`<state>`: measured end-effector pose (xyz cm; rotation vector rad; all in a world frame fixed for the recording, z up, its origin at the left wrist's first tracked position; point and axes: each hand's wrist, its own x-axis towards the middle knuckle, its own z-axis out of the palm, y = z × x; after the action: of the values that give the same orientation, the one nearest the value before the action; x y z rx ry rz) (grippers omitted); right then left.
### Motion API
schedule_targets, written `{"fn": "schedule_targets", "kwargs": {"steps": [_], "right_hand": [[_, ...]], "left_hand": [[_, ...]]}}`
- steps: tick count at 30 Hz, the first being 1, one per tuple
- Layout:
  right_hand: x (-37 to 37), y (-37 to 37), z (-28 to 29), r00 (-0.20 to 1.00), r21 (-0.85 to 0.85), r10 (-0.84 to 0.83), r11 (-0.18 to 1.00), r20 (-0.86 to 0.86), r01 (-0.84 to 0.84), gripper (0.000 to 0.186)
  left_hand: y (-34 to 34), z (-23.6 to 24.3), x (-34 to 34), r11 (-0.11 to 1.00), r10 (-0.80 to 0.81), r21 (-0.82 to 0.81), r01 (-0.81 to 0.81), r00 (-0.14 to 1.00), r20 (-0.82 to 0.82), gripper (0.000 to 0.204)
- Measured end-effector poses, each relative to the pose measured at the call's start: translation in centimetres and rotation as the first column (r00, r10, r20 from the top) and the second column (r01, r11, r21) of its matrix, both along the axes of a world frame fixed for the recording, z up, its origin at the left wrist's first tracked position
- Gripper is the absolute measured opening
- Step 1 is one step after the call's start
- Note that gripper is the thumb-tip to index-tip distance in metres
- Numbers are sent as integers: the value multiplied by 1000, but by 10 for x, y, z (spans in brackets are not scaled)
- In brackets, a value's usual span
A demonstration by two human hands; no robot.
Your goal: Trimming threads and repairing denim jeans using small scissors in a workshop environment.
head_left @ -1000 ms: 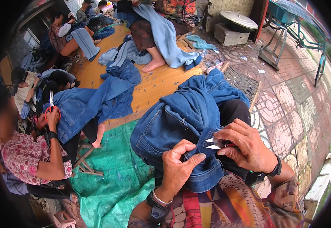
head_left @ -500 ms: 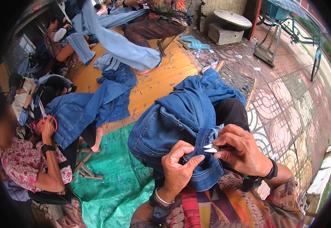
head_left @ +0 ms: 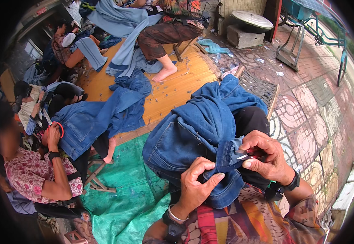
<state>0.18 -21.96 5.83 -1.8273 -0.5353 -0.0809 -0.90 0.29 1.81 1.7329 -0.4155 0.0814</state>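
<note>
Blue jeans [head_left: 173, 134] lie bunched across my lap, with loose threads on the denim. My left hand [head_left: 196, 179] pinches the waistband between thumb and forefinger at its left edge. In my right hand [head_left: 268, 156] is a pair of small thread snips [head_left: 244, 157]; most of their body is hidden by my fingers. Their pale blade tips lie at the frayed, lighter edge of the waistband, close to the left fingertips. Whether a thread is between the blades is too small to tell.
At left a co-worker [head_left: 38, 175] holds red-handled scissors [head_left: 56, 129] over other jeans [head_left: 77, 126]. Further people sit beyond, around an orange board [head_left: 169, 95] strewn with scraps. A green sheet [head_left: 130, 195] covers the ground. A lidded pan [head_left: 252, 22] and a blue tricycle [head_left: 319, 32] stand behind.
The snips' blades, spread apart before, are now closer together and turned, at the waistband's frayed edge. The far worker's light-blue jeans have swung down, baring a foot. The view has shifted slightly.
</note>
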Motion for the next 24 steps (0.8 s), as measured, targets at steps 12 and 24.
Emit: {"fn": "schedule_targets", "kwargs": {"steps": [12,24], "right_hand": [[26,-13,-25,920,179,-38,977,-391,116,16],[39,0,-70,658,412,274,909,-701,61,44]], "left_hand": [[33,-6,-22,994,-104,-40,100,986,-131,30],[24,-2,-16,983,39,-171,-68,985,-170,17]]}}
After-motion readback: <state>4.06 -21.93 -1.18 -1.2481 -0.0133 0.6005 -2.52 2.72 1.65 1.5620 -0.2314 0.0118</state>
